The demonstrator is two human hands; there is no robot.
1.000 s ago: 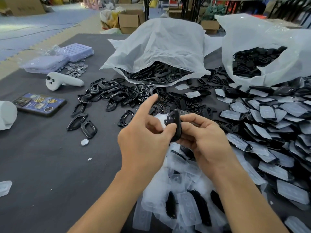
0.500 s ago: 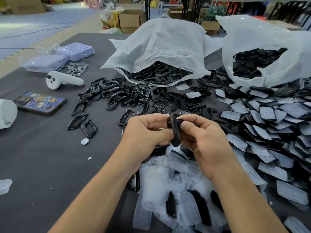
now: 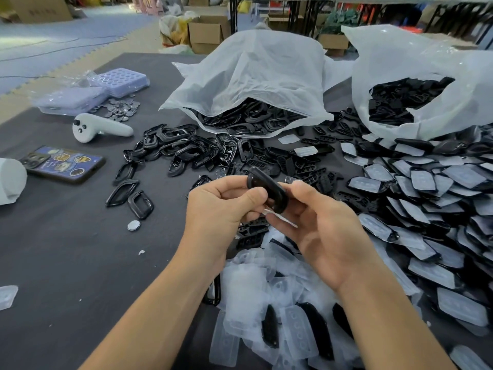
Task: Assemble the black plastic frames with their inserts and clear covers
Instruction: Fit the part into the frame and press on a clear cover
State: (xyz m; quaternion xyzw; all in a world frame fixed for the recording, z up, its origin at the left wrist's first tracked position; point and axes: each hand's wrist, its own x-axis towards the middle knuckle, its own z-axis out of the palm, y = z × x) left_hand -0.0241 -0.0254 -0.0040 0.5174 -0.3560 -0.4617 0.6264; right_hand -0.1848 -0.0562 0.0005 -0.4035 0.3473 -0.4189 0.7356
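Over the middle of the table, my left hand (image 3: 224,206) and my right hand (image 3: 320,228) both hold one black plastic frame (image 3: 269,189), which is tilted on edge between them. The left thumb and fingers pinch its left side. Around its right side curl the right fingers. Loose black frames (image 3: 184,150) lie scattered beyond the hands. Clear covers (image 3: 256,297) are heaped just below my hands. Black inserts (image 3: 306,166) lie in the middle. Whether an insert sits inside the held frame I cannot tell.
Two white plastic bags (image 3: 253,76) (image 3: 416,84) of black parts stand at the back. A large pile of covered pieces (image 3: 432,198) fills the right. On the left lie a phone (image 3: 64,162), a white controller (image 3: 98,128), coin-like discs (image 3: 120,108), lilac trays (image 3: 117,81) and a white roll (image 3: 10,180).
My left index finger, raised a second ago, has curled back onto the frame. The frame has turned from edge-on to tilted, and both hands have shifted slightly.
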